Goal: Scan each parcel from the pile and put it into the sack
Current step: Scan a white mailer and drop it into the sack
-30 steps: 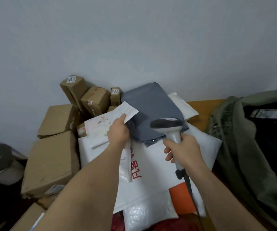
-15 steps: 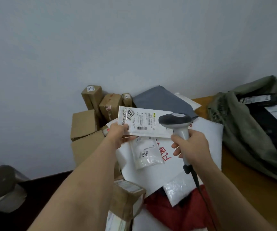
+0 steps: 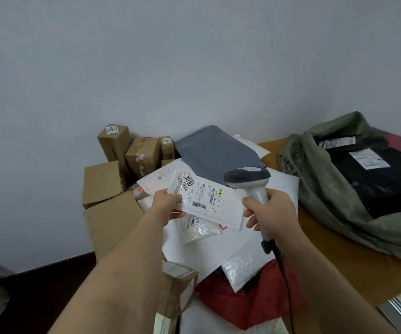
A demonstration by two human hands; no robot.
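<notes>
Left hand: pinching white parcel, label up.
Right hand: gripping scanner.
Sack: several parcels in.
Pile: plenty left.

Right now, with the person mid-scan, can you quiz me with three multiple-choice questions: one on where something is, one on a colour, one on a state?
1. Where does the sack lie?
A. right of the parcel pile
B. left of the pile
C. under the boxes

2. What colour is the big flat mailer at the back of the pile?
A. yellow
B. grey
C. green

3. What is the left hand doing?
A. resting open
B. pinching a white labelled parcel
C. gripping the scanner

Answers: 1 A, it lies open on the table's right side. 2 B, it is grey against the wall. 3 B, its label faces up; the right hand grips the scanner.
</notes>
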